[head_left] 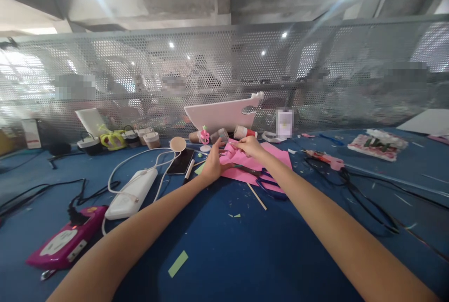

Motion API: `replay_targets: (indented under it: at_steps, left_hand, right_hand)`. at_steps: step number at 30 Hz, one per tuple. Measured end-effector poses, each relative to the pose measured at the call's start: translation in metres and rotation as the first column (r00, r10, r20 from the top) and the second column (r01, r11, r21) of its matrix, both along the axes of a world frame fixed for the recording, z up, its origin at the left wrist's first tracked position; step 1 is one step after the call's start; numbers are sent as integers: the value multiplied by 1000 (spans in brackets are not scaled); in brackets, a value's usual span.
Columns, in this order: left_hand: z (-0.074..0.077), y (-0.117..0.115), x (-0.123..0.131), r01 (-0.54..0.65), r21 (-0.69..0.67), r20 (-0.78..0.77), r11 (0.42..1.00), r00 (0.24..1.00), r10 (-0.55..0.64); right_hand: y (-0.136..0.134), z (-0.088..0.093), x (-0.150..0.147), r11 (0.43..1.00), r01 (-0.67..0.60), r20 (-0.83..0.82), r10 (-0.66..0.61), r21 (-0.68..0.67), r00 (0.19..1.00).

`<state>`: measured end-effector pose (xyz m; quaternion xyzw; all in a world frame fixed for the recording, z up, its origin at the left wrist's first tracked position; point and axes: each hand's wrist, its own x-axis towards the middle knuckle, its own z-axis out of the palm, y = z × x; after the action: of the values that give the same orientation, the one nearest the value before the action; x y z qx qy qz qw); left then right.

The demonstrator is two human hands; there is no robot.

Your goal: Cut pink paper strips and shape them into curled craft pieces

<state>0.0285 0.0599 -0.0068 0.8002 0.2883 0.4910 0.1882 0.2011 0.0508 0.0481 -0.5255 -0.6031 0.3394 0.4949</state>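
Near the middle of the table, my left hand (212,165) curls its fingers round one side of a small rolled piece of pink paper (229,150). From the other side, my right hand (250,146) pinches the same piece with closed fingertips, which partly hide it. Beneath both hands lies a larger pink paper sheet (282,156). Scissors with blue handles (271,184) rest on that sheet, their blades pointing towards my left hand. A thin wooden stick (257,197) lies in front of the sheet. Just left of my fingers stands a small pink tiered model (205,137).
On the left are a phone (180,162), a marker (189,170), a white power bank (132,194) with cables and a magenta power strip (66,239). A glue gun (324,158) lies right. Paper cups (242,132) and a foam board (219,114) are behind.
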Motion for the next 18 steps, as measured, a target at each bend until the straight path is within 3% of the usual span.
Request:
replay_targets:
  at_steps: [3,7,18]
  left_hand:
    - [-2,1,-1,-39,82,-74,996,996,45]
    - [0,-1,-2,-129,27,-36,991,991,130]
    - [5,-8,-4,-100,182,-93,978,989,118]
  right_hand:
    - [1,-6,-8,998,-32,-75,28,-59,997]
    - [2,-11,-9,994,-79,-148,67,-74,987]
    - [10,-21,-6,978,-177,-277,140,-114,951]
